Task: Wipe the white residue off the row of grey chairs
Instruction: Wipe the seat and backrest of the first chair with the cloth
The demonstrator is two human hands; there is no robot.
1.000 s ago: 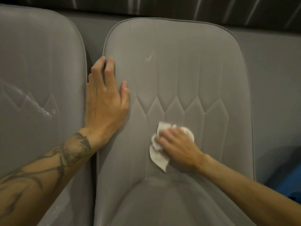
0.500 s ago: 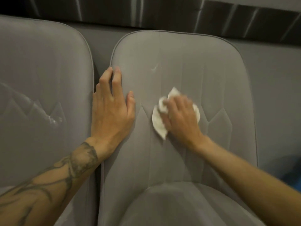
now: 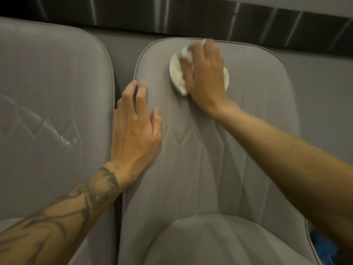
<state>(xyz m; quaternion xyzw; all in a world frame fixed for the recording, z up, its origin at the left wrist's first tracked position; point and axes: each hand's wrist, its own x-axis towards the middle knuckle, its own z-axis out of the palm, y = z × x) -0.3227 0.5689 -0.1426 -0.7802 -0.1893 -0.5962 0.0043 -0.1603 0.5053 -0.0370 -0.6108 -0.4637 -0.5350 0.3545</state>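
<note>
my right grip lies over a white wipe, palm and fingers pressing it against the top of the middle chair, just under the upper rim of its backrest. the grip is motion-blurred, so i cannot tell whether the fingertips curl round the wad or only lie flat on it. the wipe shows at the left of the grip and a little at its right.

my left grip holds nothing. its fingers are straight and a little spread, flat on the left border of the same backrest, with the fingertips at the piping. i judge that it is bracing the chair.

around the wipe i see no white marks on this backrest, though the blur may hide faint ones. the residue i can see is on the left chair: a pale streak across the zigzag stitching, its long axis running from upper left down to lower right and ending in 2 or 3 bright specks.

that streak is what the next move depends on. it lies left of and below the wiping grip, beyond the gap between the 2 chairs and on the far side of my left grip. the left grip is much nearer, but the right 1 has the wipe, so i expect a reach across, or a step to the left. strokes should then follow the streak's diagonal.

a dark panelled strip runs behind the chairs.
</note>
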